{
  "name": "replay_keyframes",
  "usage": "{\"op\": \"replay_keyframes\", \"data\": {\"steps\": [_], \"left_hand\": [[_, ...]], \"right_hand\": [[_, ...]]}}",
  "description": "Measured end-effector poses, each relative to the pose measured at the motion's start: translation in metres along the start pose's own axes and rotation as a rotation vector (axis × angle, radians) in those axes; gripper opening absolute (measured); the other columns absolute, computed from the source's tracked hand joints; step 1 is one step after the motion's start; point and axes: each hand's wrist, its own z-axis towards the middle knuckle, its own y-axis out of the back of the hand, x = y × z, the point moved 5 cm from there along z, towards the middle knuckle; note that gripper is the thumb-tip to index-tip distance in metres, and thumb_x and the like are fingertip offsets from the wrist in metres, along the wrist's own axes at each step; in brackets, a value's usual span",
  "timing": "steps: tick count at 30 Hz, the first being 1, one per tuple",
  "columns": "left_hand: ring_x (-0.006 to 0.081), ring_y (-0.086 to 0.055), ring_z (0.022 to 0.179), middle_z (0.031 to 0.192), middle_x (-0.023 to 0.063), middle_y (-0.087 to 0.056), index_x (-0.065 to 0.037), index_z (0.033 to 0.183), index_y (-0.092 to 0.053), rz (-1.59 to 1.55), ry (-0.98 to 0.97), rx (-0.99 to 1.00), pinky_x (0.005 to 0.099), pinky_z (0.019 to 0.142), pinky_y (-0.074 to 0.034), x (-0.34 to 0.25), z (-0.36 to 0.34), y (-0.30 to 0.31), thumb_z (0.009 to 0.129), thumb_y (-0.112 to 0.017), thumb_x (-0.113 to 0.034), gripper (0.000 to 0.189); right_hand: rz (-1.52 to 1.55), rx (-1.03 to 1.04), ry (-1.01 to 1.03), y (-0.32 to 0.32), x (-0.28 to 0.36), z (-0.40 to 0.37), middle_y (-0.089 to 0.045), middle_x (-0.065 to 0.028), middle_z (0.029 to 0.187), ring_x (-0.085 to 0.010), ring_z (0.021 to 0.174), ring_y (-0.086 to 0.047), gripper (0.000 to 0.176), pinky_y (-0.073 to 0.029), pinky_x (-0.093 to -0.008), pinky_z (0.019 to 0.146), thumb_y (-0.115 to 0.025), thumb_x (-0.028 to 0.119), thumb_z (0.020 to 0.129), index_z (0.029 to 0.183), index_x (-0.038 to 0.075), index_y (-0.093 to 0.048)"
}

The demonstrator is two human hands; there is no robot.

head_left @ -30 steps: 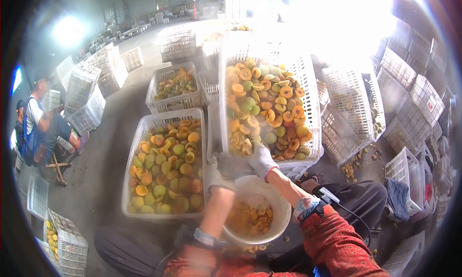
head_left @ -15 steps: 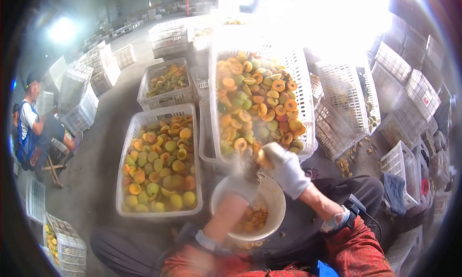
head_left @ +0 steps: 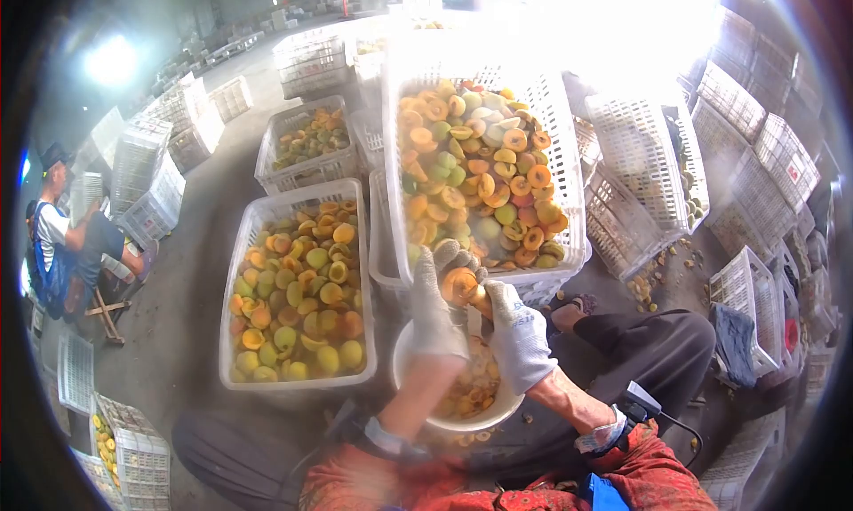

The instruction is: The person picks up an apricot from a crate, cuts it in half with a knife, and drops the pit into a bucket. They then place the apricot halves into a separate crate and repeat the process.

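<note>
My left hand (head_left: 437,308), in a pale work glove, is closed around an orange peach half (head_left: 458,285), its hollow facing up. Close beside it, my right hand (head_left: 522,335), gloved too, is closed with its thumb and fingers toward the fruit. A short yellowish-brown piece shows at its fingertips; I cannot tell what it is. Both hands are above a white bucket (head_left: 514,411) holding yellow-brown scraps or pits (head_left: 471,388). Just beyond them a large white crate (head_left: 573,200) is heaped with halved peaches (head_left: 487,160).
To the left stands a white crate (head_left: 368,333) of peaches, with another filled crate (head_left: 267,169) behind it. Stacked crates (head_left: 622,222) rise at the right, scraps on the floor (head_left: 647,284) near them. A seated person (head_left: 62,235) is at far left.
My hands were blurred low over the bucket; now they are steadier, with the left raised toward the crate and the peach half plainly showing. The view has shifted slightly.
</note>
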Motion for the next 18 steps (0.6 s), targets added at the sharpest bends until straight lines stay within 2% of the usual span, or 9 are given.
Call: {"op": "replay_keyframes", "data": {"steps": [4, 6, 7, 9, 12, 16, 18], "left_hand": [[0.0206, -0.059, 0.085, 0.092, 0.0076, -0.059, -0.005, 0.106, -0.057, 0.000, -0.031, 0.002, 0.0338, 0.079, -0.052, -0.002, -0.001, 0.005, 0.094, -0.055, -0.038, 0.035], [0.0199, -0.059, 0.085, 0.092, 0.0072, -0.059, -0.005, 0.106, -0.057, -0.002, -0.026, 0.012, 0.0330, 0.079, -0.052, -0.004, -0.001, 0.005, 0.094, -0.055, -0.039, 0.036], [0.0191, -0.059, 0.084, 0.092, 0.0068, -0.059, -0.006, 0.106, -0.057, -0.001, -0.021, 0.026, 0.0323, 0.079, -0.051, -0.005, -0.002, 0.004, 0.093, -0.055, -0.040, 0.036], [0.0185, -0.059, 0.084, 0.092, 0.0064, -0.059, -0.006, 0.106, -0.057, 0.005, -0.014, 0.032, 0.0324, 0.079, -0.051, -0.007, -0.004, 0.004, 0.093, -0.055, -0.041, 0.037], [0.0173, -0.058, 0.083, 0.093, 0.0056, -0.059, -0.007, 0.105, -0.057, 0.034, -0.018, 0.027, 0.0323, 0.076, -0.050, -0.013, -0.016, -0.005, 0.093, -0.055, -0.043, 0.038], [0.0164, -0.058, 0.083, 0.095, 0.0047, -0.058, -0.008, 0.105, -0.057, 0.078, -0.004, 0.017, 0.0307, 0.072, -0.049, -0.011, -0.019, -0.004, 0.092, -0.056, -0.045, 0.039], [0.0162, -0.058, 0.083, 0.094, 0.0046, -0.058, -0.008, 0.104, -0.057, 0.093, 0.020, 0.021, 0.0306, 0.072, -0.049, -0.008, -0.017, 0.000, 0.092, -0.057, -0.045, 0.039]], "right_hand": [[0.090, 0.059, -0.062, -0.010, -0.003, -0.002, -0.062, -0.0190, 0.081, -0.0399, 0.075, -0.062, 0.039, -0.050, -0.0433, 0.063, -0.060, 0.001, 0.077, 0.115, 0.005, -0.049], [-0.021, 0.054, 0.004, -0.011, 0.001, -0.002, -0.059, -0.0181, 0.086, -0.0385, 0.069, -0.063, 0.026, -0.051, -0.0439, 0.058, -0.060, 0.011, 0.081, 0.104, 0.006, -0.050], [-0.021, 0.058, 0.005, -0.010, 0.002, -0.001, -0.059, -0.0181, 0.086, -0.0385, 0.069, -0.063, 0.026, -0.051, -0.0439, 0.058, -0.060, 0.011, 0.081, 0.104, 0.006, -0.050], [0.022, 0.119, -0.033, -0.012, 0.003, 0.000, -0.060, -0.0171, 0.073, -0.0397, 0.068, -0.062, 0.028, -0.047, -0.0443, 0.058, -0.058, 0.002, 0.079, 0.106, 0.004, -0.048], [-0.035, 0.089, 0.065, -0.017, 0.003, -0.002, -0.061, -0.0181, 0.074, -0.0410, 0.067, -0.061, 0.027, -0.047, -0.0453, 0.057, -0.058, 0.002, 0.080, 0.104, 0.004, -0.048], [-0.006, 0.117, 0.067, -0.016, 0.005, -0.002, -0.062, -0.0200, 0.075, -0.0415, 0.071, -0.062, 0.027, -0.047, -0.0459, 0.058, -0.060, 0.005, 0.080, 0.103, 0.003, -0.048], [0.028, 0.196, 0.017, -0.019, -0.001, -0.003, -0.062, -0.0219, 0.075, -0.0417, 0.074, -0.062, 0.027, -0.047, -0.0462, 0.059, -0.062, 0.008, 0.081, 0.103, 0.003, -0.047]]}}
